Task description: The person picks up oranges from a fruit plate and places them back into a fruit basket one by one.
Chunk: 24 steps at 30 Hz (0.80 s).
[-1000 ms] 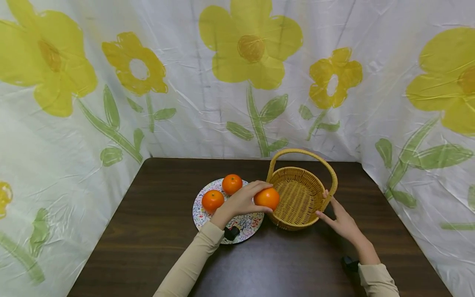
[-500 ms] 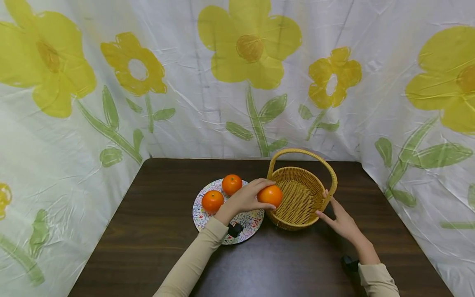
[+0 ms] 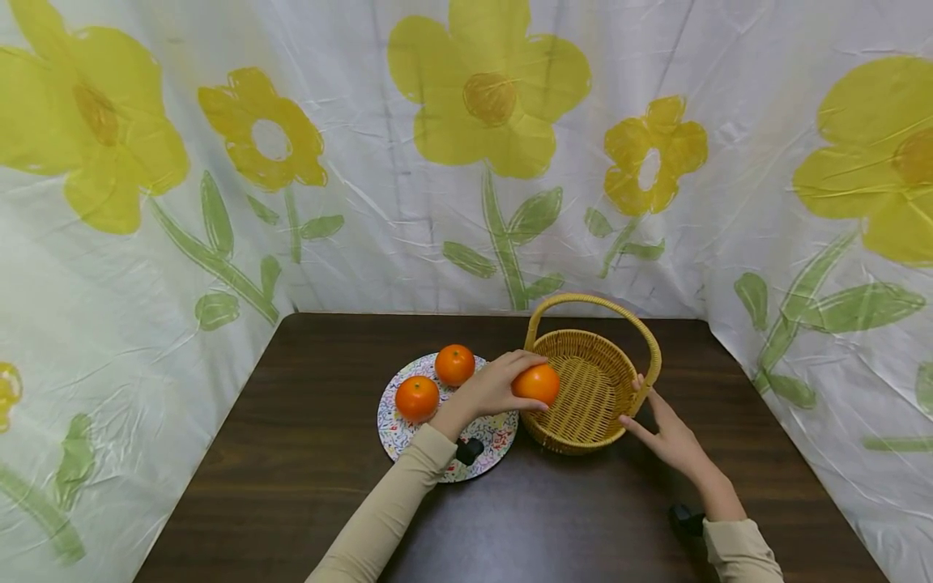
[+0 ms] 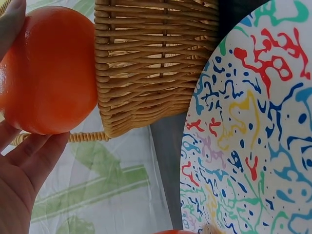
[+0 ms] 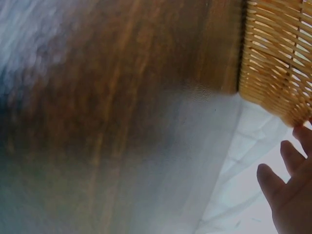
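In the head view my left hand [image 3: 487, 390] grips an orange [image 3: 538, 384] between thumb and fingers, over the left rim of a wicker basket [image 3: 570, 443]. The left wrist view shows this orange [image 4: 51, 73] right at the basket's rim [image 4: 102, 68]. My right hand [image 3: 674, 441] holds the basket's right side at the foot of its arched handle [image 3: 594, 299], thumb on the near side and fingers beyond. In the right wrist view one fingertip meets the rim and the other visible fingers [image 5: 269, 181] are spread. The basket's visible inside holds nothing.
Left of the basket lies a round, colourfully patterned plate [image 3: 501, 436] bearing two more oranges, a near one [image 3: 417, 398] and a far one [image 3: 454, 364]. Both stand on a dark wooden table [image 3: 313, 453]. A flower-printed curtain [image 3: 379, 243] hangs behind and around the table.
My left hand has moved slightly right with the orange, from the plate's edge to over the basket's left rim. My right hand and the basket stay in place.
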Tool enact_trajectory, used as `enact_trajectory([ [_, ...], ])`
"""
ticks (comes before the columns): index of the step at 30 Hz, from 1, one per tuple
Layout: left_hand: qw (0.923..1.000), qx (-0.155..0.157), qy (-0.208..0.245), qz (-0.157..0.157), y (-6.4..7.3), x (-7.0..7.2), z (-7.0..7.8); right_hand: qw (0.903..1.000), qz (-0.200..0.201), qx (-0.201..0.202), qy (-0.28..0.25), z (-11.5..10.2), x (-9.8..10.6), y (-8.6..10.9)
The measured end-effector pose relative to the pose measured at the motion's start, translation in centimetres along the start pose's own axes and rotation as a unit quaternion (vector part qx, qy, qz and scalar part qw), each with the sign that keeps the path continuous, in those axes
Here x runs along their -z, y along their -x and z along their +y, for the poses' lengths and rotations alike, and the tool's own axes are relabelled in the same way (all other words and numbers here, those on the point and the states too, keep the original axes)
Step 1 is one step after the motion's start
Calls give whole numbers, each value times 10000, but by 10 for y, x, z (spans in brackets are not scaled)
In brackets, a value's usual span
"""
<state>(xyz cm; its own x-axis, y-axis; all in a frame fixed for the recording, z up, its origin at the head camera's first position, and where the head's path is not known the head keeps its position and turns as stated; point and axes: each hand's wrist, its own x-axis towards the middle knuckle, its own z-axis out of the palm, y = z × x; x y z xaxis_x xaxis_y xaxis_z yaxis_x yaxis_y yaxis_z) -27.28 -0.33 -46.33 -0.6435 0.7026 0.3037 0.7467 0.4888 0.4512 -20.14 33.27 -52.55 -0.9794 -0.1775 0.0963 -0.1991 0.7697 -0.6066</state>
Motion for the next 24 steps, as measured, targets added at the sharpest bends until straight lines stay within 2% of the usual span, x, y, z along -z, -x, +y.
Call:
enact_trajectory([
  [7, 9999, 20, -164, 11, -6, -4, 0, 10000, 10, -39, 30, 1, 0, 1],
  [24, 9997, 109, -171, -130, -17, -11, -3, 10000, 34, -33, -20, 1, -1, 0],
])
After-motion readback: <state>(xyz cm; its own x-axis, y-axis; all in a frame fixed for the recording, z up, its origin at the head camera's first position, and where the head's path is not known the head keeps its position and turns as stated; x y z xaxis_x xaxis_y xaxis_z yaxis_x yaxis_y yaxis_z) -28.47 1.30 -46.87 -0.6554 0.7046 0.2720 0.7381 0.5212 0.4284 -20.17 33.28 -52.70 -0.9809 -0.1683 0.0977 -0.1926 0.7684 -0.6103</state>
